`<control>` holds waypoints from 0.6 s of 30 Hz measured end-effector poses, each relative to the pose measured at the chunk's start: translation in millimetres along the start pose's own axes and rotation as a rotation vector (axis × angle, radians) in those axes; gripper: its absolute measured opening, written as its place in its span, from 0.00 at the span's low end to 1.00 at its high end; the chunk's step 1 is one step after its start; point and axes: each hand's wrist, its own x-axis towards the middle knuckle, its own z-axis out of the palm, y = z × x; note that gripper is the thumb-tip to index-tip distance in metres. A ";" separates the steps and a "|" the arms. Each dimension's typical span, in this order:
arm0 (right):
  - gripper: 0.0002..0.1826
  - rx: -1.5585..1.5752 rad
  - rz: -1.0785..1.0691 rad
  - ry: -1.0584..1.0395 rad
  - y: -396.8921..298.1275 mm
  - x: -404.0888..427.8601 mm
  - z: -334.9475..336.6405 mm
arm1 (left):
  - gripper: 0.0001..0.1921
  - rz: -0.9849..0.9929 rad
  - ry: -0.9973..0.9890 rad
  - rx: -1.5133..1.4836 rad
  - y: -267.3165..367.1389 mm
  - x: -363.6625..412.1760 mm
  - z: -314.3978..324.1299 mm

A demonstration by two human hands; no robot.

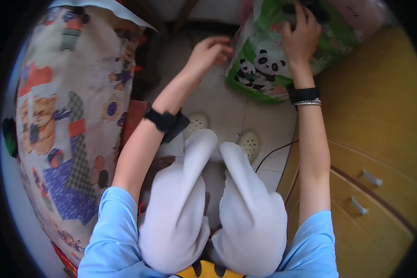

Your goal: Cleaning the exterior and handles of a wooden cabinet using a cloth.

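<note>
A large plastic bag with green areas and printed pandas [264,69] stands on the tiled floor, ahead and to the right. Over its upper part reaches my right hand [301,38], fingers pointing away; whether they grip the plastic or a dark patch there is unclear. My left hand [212,52] hovers just left of the bag, empty, with its fingers slightly bent and apart. Each forearm carries a black band, and the right wrist also has silver-coloured bangles.
Wooden drawers [368,146] with metal handles line the right side. On the left is a surface under a patterned cloth [83,121]. A black cable [274,151] runs over the floor tiles near my cream clogs [249,144]. A pinkish plastic package [361,15] lies at the upper right.
</note>
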 end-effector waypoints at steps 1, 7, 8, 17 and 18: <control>0.19 0.021 0.037 -0.126 -7.9 -12.0 13.8 | 0.18 -0.027 0.016 -0.008 -10.3 15.2 -1.3; 0.29 -0.225 0.006 -0.313 -24.7 -56.5 41.7 | 0.17 0.161 0.124 -0.019 -57.3 56.7 -7.4; 0.22 -0.247 -0.028 -0.271 -26.5 -64.2 46.9 | 0.17 0.172 0.164 -0.041 -65.0 56.0 -9.1; 0.06 -0.176 -0.247 -0.567 -60.6 -185.3 80.0 | 0.14 -0.022 0.168 -0.112 -134.3 14.5 -11.5; 0.05 -0.147 -0.263 -0.629 -64.0 -195.5 78.8 | 0.14 -0.071 0.178 -0.138 -139.8 9.9 -10.9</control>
